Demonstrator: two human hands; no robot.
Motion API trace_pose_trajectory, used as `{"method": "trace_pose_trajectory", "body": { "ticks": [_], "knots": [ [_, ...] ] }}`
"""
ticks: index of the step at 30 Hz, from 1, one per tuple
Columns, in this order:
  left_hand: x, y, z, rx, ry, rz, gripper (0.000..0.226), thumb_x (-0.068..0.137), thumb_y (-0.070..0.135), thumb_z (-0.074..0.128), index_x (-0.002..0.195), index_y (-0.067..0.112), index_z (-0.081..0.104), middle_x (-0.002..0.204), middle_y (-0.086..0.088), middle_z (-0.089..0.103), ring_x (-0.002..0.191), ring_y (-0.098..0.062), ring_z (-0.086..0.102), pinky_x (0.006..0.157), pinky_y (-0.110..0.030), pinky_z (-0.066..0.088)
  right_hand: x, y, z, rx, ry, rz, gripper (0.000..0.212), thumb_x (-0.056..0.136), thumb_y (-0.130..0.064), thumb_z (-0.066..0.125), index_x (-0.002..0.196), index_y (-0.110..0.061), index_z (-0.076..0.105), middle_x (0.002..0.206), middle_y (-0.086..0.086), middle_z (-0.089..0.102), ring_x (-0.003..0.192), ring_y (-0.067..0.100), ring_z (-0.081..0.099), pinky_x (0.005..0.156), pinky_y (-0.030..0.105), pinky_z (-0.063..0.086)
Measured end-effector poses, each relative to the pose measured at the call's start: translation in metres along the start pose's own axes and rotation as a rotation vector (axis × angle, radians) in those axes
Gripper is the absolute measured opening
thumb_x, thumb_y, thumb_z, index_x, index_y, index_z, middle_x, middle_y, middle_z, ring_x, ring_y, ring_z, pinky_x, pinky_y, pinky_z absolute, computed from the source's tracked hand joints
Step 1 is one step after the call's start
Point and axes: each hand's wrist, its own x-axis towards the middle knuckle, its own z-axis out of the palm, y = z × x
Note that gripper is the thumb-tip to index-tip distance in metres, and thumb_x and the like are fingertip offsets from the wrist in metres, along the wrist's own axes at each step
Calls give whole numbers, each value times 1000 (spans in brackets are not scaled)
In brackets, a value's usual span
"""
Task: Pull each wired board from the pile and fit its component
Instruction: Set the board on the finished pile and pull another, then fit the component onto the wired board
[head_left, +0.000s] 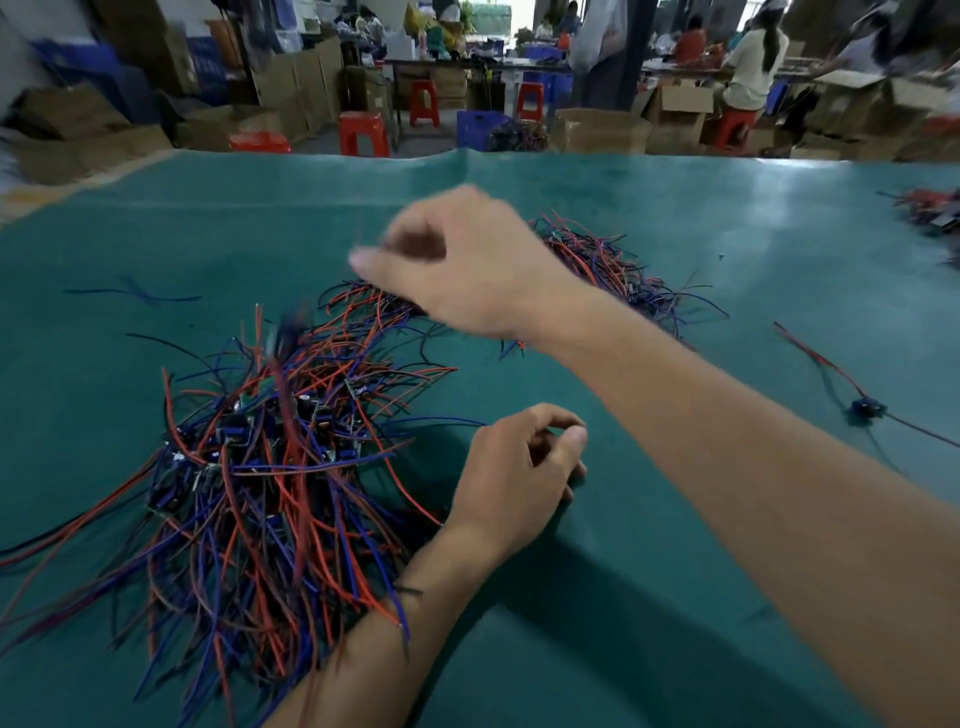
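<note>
Your left hand (519, 467) rests curled beside the pile (270, 467) of wired boards, pinching something too small to tell; right hand (462, 265), blurred above the pile's far edge, grip unclear.

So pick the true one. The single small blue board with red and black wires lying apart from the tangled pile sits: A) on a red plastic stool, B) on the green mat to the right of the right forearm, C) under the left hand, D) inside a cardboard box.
B: the lone small blue board lies on the green mat, right of the right forearm.
</note>
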Motion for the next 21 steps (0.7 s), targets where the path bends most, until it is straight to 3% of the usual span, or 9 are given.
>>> {"method": "trace_pose_trajectory", "body": {
  "ticks": [2,4,6,9,11,16,19,21],
  "knots": [
    [1,-1,1,-16,16,-13,12,99,19,59,98,17,70,72,-6,74,51,-13,62,58,-23,50,13,38,4,-376,-58,102,32,91,-42,65,97,-13,75,98,12,73,96,29,67,85,35,55],
    [1,-1,1,10,18,1,12,99,16,58,99,17,70,71,-5,74,51,-13,63,56,-22,50,18,80,1,-537,-86,298,27,86,-26,63,110,-14,71,117,18,68,109,35,65,95,42,55],
    [1,0,0,11,13,8,12,98,15,57,99,18,69,70,-3,74,50,-12,64,55,-21,50,17,120,-3,-646,-139,425,38,85,-16,61,124,-12,63,130,19,61,120,38,58,100,47,52],
    [2,0,-1,40,10,11,13,98,14,56,100,18,69,69,-2,74,50,-12,65,56,-20,51,6,157,-3,-732,-168,456,36,94,-20,61,128,-13,56,129,16,60,126,38,50,96,50,52],
    [3,-1,0,52,9,15,13,98,13,57,101,18,68,69,-1,74,51,-13,65,56,-21,52,-1,171,-1,-707,-68,447,23,95,-21,62,118,-17,61,122,14,64,118,37,54,90,49,55],
    [3,0,-1,63,26,21,14,98,14,57,107,19,67,70,0,74,54,-14,65,62,-25,54,-5,163,-9,-361,147,509,15,84,-18,72,96,-26,68,104,8,72,99,29,65,89,36,53],
    [4,0,-1,25,73,6,15,99,16,56,111,22,64,75,-1,74,55,-11,63,61,-24,54,-21,134,-26,149,359,578,12,74,-12,75,77,-20,68,84,11,74,72,21,65,63,28,47],
    [4,1,0,-25,113,-8,14,102,21,53,113,23,61,79,-2,73,56,-12,64,59,-27,53,-42,115,-36,527,374,606,10,77,-5,70,78,-15,67,88,19,76,56,19,61,48,23,40]
  ]
}}
